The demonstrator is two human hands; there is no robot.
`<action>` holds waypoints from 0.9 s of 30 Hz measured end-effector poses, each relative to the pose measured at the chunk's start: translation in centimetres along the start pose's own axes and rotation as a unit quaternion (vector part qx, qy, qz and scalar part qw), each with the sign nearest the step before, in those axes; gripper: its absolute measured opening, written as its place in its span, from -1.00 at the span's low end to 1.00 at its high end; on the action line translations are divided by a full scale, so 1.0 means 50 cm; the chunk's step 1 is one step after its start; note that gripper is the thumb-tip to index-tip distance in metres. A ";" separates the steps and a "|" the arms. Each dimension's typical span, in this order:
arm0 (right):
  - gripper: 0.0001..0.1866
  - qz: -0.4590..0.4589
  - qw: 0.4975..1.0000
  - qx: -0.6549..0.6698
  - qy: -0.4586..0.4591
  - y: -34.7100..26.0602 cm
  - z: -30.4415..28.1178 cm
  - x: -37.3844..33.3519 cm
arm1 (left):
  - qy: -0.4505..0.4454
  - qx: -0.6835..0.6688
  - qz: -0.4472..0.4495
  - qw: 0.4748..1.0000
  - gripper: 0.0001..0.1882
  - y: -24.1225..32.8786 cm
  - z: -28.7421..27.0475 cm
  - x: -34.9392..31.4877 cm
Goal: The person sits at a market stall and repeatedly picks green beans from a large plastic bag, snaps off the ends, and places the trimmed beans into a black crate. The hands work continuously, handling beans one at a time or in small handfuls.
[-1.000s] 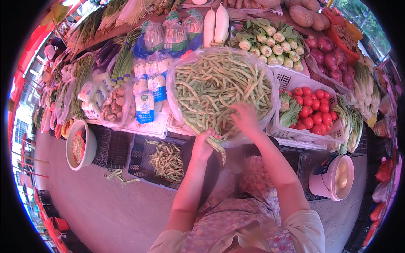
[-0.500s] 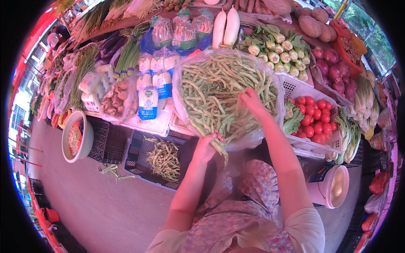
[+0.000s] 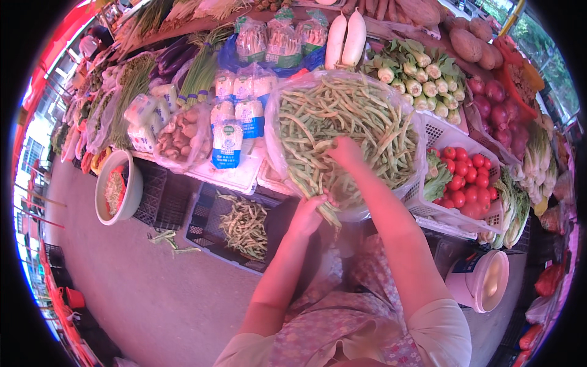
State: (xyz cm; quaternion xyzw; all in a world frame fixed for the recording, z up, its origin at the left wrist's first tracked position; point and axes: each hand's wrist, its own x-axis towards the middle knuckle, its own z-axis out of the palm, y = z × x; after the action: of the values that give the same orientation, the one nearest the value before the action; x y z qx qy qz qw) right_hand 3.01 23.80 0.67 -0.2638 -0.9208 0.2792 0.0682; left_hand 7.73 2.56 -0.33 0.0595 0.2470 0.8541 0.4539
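Observation:
A heap of long pale green beans [image 3: 373, 122] fills a clear plastic bag [image 3: 274, 137] opened out on the stall in front of me. My left hand [image 3: 307, 216] is closed round a small bunch of green beans [image 3: 329, 214] at the bag's near left edge, their ends hanging below my fist. Over the middle of the heap, my right hand [image 3: 347, 155] has its fingers pinched together at a green bean. Part of that bean is hidden by the fingers.
Right of the bag is a white crate [image 3: 417, 205] with tomatoes [image 3: 471, 183]. Packaged mushrooms [image 3: 227, 144] stand to the left. Below, a dark crate [image 3: 199, 223] holds more beans [image 3: 243, 229]. A basin [image 3: 131, 199] and a lidded bucket [image 3: 468, 287] flank me.
My right hand has shifted left and nearer across the heap, toward my left hand. My left hand keeps its bunch. The whole scene sits slightly further right as the view turns.

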 end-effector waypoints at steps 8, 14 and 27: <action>-0.47 -0.006 0.986 0.165 0.028 0.032 -0.038 0.022 | 0.017 0.030 -0.006 0.999 -0.80 -0.014 -0.002 0.000; -0.55 0.057 0.856 0.493 0.144 0.031 -0.169 -0.009 | 0.003 -0.019 -0.010 1.000 -0.78 -0.015 -0.007 -0.008; -0.59 -0.053 0.952 0.294 0.058 -0.044 -0.048 -0.295 | 0.019 -0.085 0.036 0.996 -0.66 -0.040 0.042 -0.012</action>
State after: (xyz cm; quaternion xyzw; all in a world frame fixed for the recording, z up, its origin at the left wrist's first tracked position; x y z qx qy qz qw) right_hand 15.25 15.66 4.21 -0.1985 -0.8049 0.5180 0.2108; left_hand 10.27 3.80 0.62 0.0131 0.1801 0.8886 0.4216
